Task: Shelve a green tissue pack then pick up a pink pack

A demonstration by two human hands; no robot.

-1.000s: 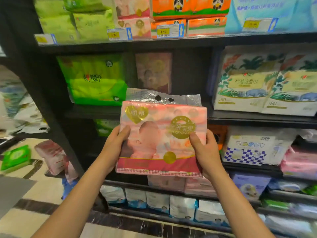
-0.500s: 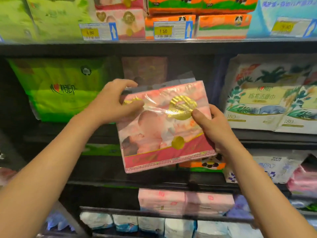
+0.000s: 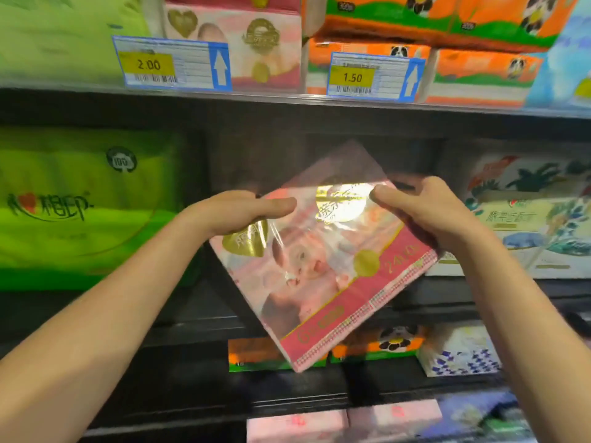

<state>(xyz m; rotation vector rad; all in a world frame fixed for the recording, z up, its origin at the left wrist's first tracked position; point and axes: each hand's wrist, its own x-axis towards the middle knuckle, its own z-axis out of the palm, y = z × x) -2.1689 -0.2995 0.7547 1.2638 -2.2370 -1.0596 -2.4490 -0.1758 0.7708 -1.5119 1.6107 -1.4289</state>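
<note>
Both of my hands hold a pink tissue pack [image 3: 323, 276] with gold seals and a baby picture, tilted with its top end pointing into a dark gap on the middle shelf. My left hand [image 3: 233, 212] grips the pack's upper left corner, thumb lying across the front. My right hand [image 3: 419, 215] grips the upper right edge, thumb on the front by the round gold seal. The pack's top edge is blurred inside the shelf opening.
A green tissue pack [image 3: 80, 206] stands left of the gap and floral white packs [image 3: 527, 215] stand right of it. The upper shelf rail [image 3: 287, 97] carries price tags 2.00 [image 3: 172, 63] and 1.50 [image 3: 371, 76]. Orange panda packs [image 3: 479, 75] sit above; more packs fill the lower shelves.
The pack has risen from chest height, tilted and moved into the middle shelf gap. My left hand shifted from its side to its top corner. The view moved closer to the shelves.
</note>
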